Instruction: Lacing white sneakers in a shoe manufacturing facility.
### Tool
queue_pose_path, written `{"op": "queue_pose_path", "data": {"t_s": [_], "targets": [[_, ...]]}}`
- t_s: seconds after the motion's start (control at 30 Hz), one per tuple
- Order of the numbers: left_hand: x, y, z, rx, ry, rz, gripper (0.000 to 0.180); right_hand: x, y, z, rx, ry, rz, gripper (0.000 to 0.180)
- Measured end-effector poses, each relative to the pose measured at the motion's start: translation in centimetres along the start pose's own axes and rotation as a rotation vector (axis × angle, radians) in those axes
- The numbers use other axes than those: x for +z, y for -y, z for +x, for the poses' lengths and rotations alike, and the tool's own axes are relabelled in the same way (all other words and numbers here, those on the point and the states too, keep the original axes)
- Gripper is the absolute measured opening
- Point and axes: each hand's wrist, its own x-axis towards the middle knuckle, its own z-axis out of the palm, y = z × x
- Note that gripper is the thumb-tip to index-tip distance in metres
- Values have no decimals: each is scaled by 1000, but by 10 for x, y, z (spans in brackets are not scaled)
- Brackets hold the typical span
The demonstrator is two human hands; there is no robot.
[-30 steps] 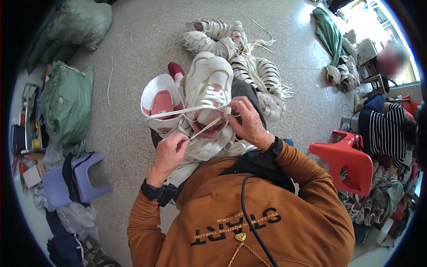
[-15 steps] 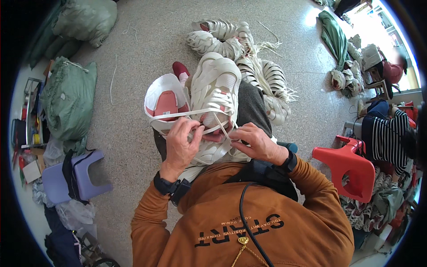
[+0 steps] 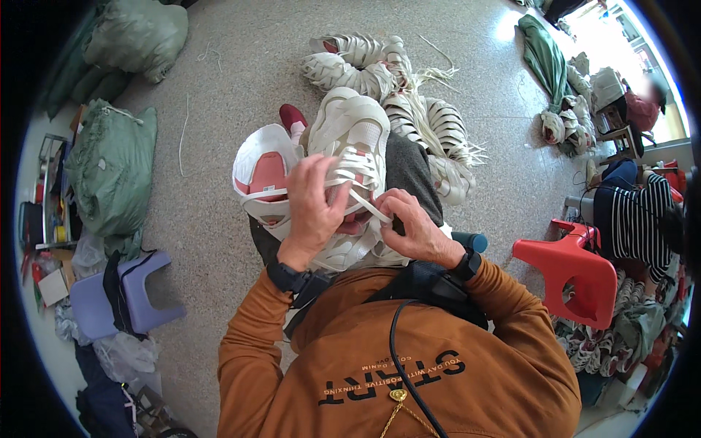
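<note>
Both hands work close together on the white sneaker (image 3: pixel 350 146) in the lap, left hand (image 3: pixel 315 204) and right hand (image 3: pixel 412 228) pinching its lace (image 3: pixel 365 206), lacing seemingly partway through, ends loose.

Hidden behind the left hand (image 3: pixel 315 206): the middle of the white shoe (image 3: pixel 350 139) and part of its flat white lace (image 3: pixel 365 204). Hidden under the right hand (image 3: pixel 412 232): the lace's other end, grip not discernible. Covered by the shoes: most of the lap. Blurred at the upper right rim: a person's face. Cut off by the rim: the seated person in the striped top (image 3: pixel 635 219), the heap of cloth beside the red stool (image 3: pixel 573 274).
</note>
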Motion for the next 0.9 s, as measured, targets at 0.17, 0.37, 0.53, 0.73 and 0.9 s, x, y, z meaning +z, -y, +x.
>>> {"op": "queue_pose_path", "data": {"t_s": [0.17,0.37,0.53,0.73,0.9], "targets": [[-21,0,-23,275,228,185,20,7,-15,8,-104,-95,-246,24],[-2,6,-31,393,345,453,13,13,-18,20,-159,-177,-373,30],[-27,4,-33,431,436,479,6,10,-17,16,-109,-208,-438,31],[-94,14,-56,298,625,481,6,14,-20,21,-151,-201,-393,35],[-73,-7,-28,137,517,263,20,7,-21,16,-29,-158,-305,35]]}}
